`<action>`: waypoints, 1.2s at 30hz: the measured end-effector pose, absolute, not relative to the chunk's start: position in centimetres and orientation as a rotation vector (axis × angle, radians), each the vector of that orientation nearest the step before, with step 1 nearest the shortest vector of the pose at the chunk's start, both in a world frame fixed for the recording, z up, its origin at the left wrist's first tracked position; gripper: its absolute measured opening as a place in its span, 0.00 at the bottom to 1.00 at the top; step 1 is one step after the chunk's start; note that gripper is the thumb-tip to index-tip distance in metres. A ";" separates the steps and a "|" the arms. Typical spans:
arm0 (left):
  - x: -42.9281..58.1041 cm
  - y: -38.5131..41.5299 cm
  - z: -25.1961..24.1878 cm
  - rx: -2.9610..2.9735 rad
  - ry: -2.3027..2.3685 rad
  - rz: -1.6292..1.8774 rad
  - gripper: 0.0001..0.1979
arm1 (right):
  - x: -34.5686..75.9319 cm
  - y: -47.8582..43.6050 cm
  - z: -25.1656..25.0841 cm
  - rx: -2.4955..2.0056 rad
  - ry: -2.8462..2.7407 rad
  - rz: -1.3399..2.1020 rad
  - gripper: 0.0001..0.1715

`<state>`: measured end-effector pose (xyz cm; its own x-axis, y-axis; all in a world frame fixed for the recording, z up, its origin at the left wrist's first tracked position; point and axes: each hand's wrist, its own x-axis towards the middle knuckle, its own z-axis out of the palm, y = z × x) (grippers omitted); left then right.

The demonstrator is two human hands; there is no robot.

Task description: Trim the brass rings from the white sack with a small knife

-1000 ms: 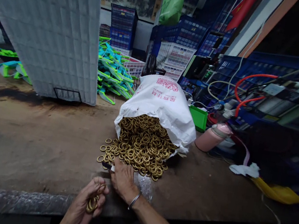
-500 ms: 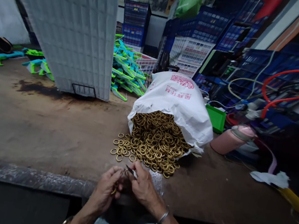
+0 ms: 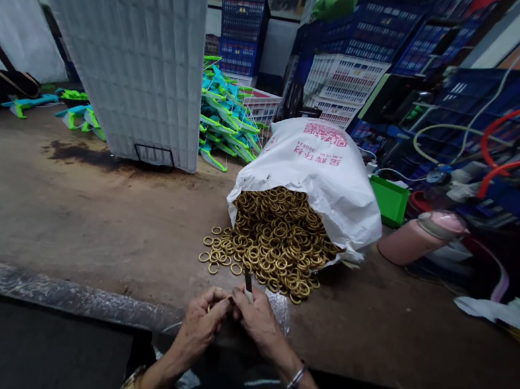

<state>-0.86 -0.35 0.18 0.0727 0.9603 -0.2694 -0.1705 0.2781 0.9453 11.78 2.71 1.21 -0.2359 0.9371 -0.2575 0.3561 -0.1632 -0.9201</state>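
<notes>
My left hand (image 3: 197, 328) is closed around a few brass rings at the table's front edge. My right hand (image 3: 258, 320) touches it, pinching a small dark tool (image 3: 248, 284) whose tip points up toward the ring pile. Just beyond both hands lies a heap of brass rings (image 3: 272, 240) spilling from a white sack (image 3: 319, 171) that lies on its side. A crumpled piece of clear plastic (image 3: 283, 306) lies under my right hand.
A tilted white quilted panel (image 3: 117, 35) stands at the back left. Teal and green plastic parts (image 3: 225, 121) are piled behind it. A pink bottle (image 3: 416, 239), a green box (image 3: 390, 200), hoses and stacked blue crates (image 3: 358, 34) crowd the right.
My hands came together: the right lifted off the ring pile with the tool and met the left, which rose to the table edge. The view shifted left and up slightly.
</notes>
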 end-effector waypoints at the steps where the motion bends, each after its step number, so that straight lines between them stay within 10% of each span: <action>1: -0.9 -0.4 0.1 0.860 1.159 1.016 0.14 | 11.8 2.8 1.2 -1.474 -1.561 1.390 0.14; 36: -0.9 -1.8 2.5 0.677 0.926 0.941 0.15 | 12.5 4.3 0.9 -1.835 -2.391 0.448 0.15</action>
<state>-0.86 -1.78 2.51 0.2769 0.8918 -0.3577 -0.3718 0.4428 0.8159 12.51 4.35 0.94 -0.2720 0.9568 -0.1030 0.9292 0.2333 -0.2868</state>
